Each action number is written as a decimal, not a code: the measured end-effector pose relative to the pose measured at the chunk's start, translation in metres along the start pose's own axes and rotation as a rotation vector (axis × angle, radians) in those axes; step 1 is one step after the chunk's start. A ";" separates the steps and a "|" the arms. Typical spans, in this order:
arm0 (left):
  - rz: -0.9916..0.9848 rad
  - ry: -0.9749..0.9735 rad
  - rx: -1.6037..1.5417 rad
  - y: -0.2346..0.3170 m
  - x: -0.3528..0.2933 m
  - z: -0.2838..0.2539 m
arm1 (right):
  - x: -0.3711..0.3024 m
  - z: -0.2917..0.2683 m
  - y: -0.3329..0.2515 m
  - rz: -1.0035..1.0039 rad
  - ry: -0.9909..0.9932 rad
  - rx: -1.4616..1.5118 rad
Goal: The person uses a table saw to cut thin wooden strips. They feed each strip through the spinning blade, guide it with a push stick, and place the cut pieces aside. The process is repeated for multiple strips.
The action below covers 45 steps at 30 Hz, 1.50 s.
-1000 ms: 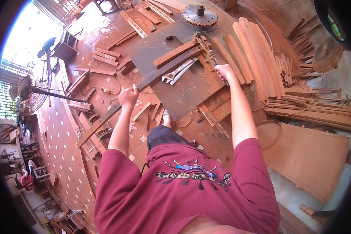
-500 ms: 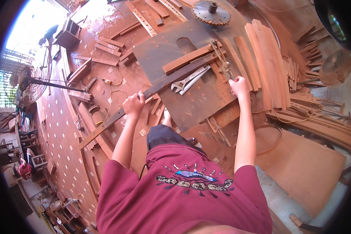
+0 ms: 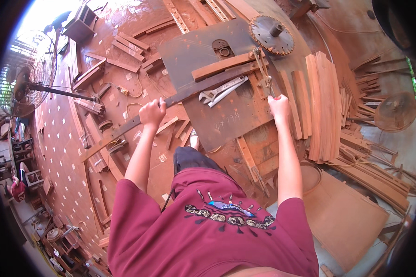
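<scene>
A dusty dark surface (image 3: 185, 51) is set beyond the hands, above a tiled floor (image 3: 62, 161); boards (image 3: 322, 108) are piled rightward. Pale handwriting (image 3: 227, 120) is borne between the hands. A long dark bar (image 3: 185, 93), tan-ended, is gripped by the left hand (image 3: 152, 113), a metal lever (image 3: 267, 82) by the right hand (image 3: 280, 109).

My right fingers (image 3: 276, 102) cover the near end of the metal linkage (image 3: 266, 76), and my left fingers (image 3: 149, 110) hide a stretch of the long bar (image 3: 194, 89). The upper edge cuts off the drilled rail (image 3: 176, 16). At far left, the person (image 3: 18, 190) is too small for me to make out; glare washes out the view above the fan (image 3: 23, 87).
</scene>
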<state>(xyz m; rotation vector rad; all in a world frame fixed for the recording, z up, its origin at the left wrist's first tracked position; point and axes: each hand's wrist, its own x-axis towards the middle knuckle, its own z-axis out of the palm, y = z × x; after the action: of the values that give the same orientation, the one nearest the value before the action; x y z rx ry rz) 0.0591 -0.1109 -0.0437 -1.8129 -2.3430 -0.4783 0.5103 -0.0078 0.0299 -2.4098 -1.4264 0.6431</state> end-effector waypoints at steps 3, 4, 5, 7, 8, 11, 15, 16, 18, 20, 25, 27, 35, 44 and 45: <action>-0.022 0.007 -0.003 -0.009 0.033 0.010 | 0.021 0.012 -0.031 0.017 -0.014 0.004; -0.033 -0.006 -0.005 -0.012 0.039 0.014 | 0.026 0.014 -0.036 -0.002 -0.029 0.021; -0.044 -0.019 -0.008 -0.014 0.044 0.018 | 0.030 0.014 -0.039 0.009 -0.060 0.025; -0.048 -0.049 -0.013 -0.022 0.057 0.019 | 0.029 0.011 -0.055 0.033 -0.126 0.050; -0.048 -0.056 -0.028 -0.025 0.062 0.020 | 0.030 0.011 -0.061 0.039 -0.136 0.050; -0.045 -0.067 -0.024 -0.027 0.080 0.010 | 0.034 0.004 -0.076 0.061 -0.163 0.060; -0.051 -0.081 0.016 -0.039 0.100 -0.003 | 0.035 0.008 -0.100 0.058 -0.190 0.075; -0.091 -0.154 0.003 -0.042 0.104 -0.006 | 0.034 0.009 -0.106 0.051 -0.191 0.075; -0.095 -0.134 0.006 -0.050 0.112 -0.007 | 0.035 0.015 -0.117 0.027 -0.191 0.056; -0.042 -0.034 0.038 -0.056 0.119 -0.005 | 0.045 0.019 -0.126 0.029 -0.226 0.063; -0.034 -0.082 0.036 -0.060 0.107 -0.004 | 0.038 0.014 -0.110 0.080 -0.317 0.108; -0.034 -0.098 0.040 -0.060 0.097 -0.006 | 0.031 0.010 -0.110 0.090 -0.320 0.093; -0.087 -0.113 0.012 -0.034 0.074 -0.023 | 0.029 0.007 -0.068 0.089 -0.505 0.371; -0.055 -0.409 0.007 -0.018 0.102 -0.001 | 0.059 0.000 -0.067 0.164 -0.586 0.337; 0.024 -0.441 0.007 -0.024 0.103 0.000 | 0.058 0.002 -0.066 0.161 -0.582 0.356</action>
<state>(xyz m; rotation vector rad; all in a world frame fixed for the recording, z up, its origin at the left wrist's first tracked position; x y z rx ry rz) 0.0090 -0.0215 -0.0160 -2.1196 -2.5775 -0.0664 0.4833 0.0745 0.0435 -2.1497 -1.1620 1.5897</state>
